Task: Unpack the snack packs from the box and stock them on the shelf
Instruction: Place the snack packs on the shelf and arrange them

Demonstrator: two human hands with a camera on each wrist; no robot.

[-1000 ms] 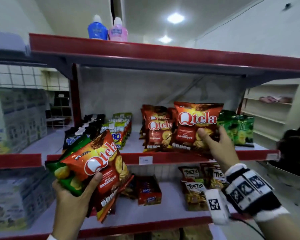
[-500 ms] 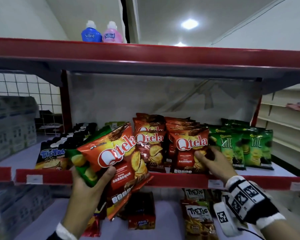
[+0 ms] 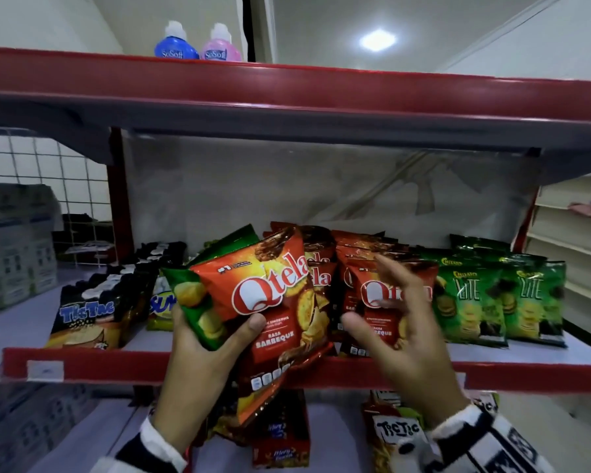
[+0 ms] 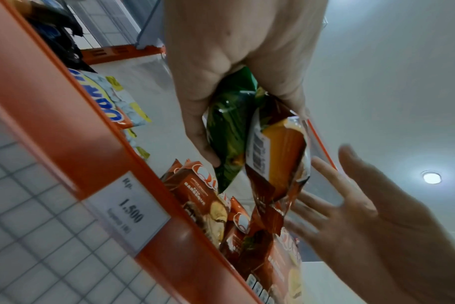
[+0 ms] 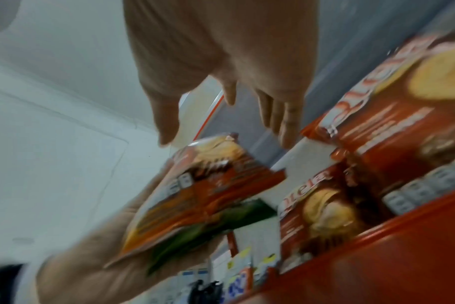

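My left hand [image 3: 215, 339] grips a bundle of snack packs in front of the middle shelf: a red Qtela pack [image 3: 270, 302] on top and a green pack [image 3: 198, 312] under it. In the left wrist view the same green pack [image 4: 229, 131] and red pack [image 4: 278, 156] hang from the fingers. My right hand [image 3: 386, 315] hovers open, fingers spread, just in front of the red Qtela pack [image 3: 386, 298] standing at the front of the row on the shelf [image 3: 492, 373]. It holds nothing.
Green Lite packs [image 3: 498, 302] stand right of the Qtela row; black TicTac packs [image 3: 93, 308] and a yellow pack [image 3: 161, 308] lie to the left. Two bottles [image 3: 198, 46] stand on the top shelf. Below are more TicTac packs [image 3: 396, 435] and a red box [image 3: 280, 438].
My right hand has let go of the Qtela pack it set on the shelf and opened, drawing back slightly. My left hand has carried its bundle up and toward the shelf.
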